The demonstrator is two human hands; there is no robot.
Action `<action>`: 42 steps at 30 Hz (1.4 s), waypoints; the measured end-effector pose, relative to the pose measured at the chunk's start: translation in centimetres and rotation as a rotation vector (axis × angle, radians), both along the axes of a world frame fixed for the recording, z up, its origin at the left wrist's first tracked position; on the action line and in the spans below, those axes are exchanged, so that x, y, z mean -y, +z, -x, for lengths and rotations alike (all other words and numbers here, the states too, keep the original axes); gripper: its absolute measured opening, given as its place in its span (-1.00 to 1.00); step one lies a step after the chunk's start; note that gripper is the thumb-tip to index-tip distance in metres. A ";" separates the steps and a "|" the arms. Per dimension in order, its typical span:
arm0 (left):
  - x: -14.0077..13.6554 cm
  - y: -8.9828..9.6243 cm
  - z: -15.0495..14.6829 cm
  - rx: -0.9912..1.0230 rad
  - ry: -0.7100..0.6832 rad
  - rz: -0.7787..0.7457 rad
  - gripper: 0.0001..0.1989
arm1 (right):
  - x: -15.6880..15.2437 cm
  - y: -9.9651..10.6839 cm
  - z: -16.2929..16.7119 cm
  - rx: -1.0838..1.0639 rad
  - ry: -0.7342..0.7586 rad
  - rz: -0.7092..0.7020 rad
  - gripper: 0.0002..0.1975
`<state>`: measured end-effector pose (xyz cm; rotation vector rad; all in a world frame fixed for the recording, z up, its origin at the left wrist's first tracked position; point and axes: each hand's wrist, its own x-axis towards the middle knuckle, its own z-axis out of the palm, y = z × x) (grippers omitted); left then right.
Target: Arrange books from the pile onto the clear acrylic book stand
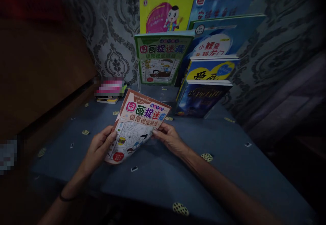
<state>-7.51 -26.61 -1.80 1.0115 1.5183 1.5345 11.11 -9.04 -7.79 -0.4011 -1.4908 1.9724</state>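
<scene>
Both hands hold a thin picture book (139, 123) with an orange-brown cover, tilted above the table. My left hand (100, 143) is closed on its left edge, thumb on the front cover. On the opposite edge, my right hand (170, 138) pinches the book with the thumb in front. The cover bends slightly between them. Behind it stands a green book (164, 60) of similar design, in front of a yellow book (166, 9). To their right, several blue books rise in overlapping rows, with a dark blue book (201, 97) at the front.
The table (203, 140) has a dark blue-grey cover with yellow dotted patches. A small stack of books (109, 90) lies at the back left, partly blurred out. Patterned wallpaper (114, 55) is behind. A brown wooden panel (43, 72) borders the left side.
</scene>
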 end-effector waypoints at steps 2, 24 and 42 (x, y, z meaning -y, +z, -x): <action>0.0 -0.2 0.2 0.051 0.011 -0.025 -0.62 | 0.4 -0.4 0.3 0.014 0.039 -0.023 -0.61; -0.4 -4.7 0.1 -0.106 0.211 -0.035 -0.61 | 3.1 -2.2 -0.4 0.201 0.056 -0.135 -0.56; -0.5 -6.6 0.5 0.122 0.134 0.018 -0.53 | 3.3 -3.0 -0.6 0.225 0.120 -0.076 -0.51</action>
